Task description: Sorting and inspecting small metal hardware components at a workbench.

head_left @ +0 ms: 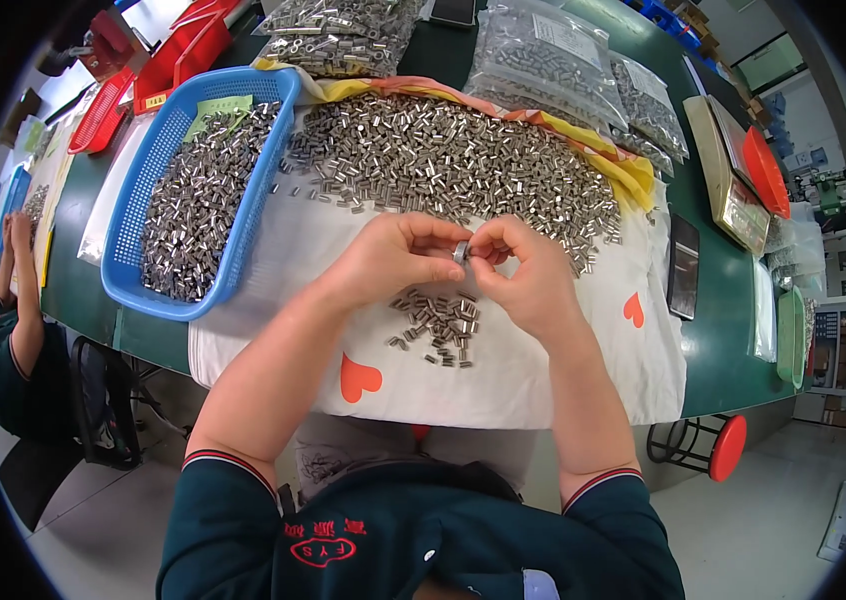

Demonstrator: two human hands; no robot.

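Observation:
Between my two hands, over the white cloth (483,385), is a small shiny metal ring-like part (460,252). My left hand (390,258) pinches it between thumb and fingers. The fingertips of my right hand (525,270) are closed at the part's right side, and they partly hide it. Just below my hands lies a small loose group of short metal cylinders (443,325). Beyond my hands spreads a large pile of similar metal cylinders (463,150).
A blue perforated basket (115,270) full of metal cylinders stands at left. Clear bags of metal parts (543,55) lie at the back, behind a yellow cloth edge (633,185). A dark phone (683,265) lies at right; a red stool (728,448) stands below. Another person (18,330) works at far left.

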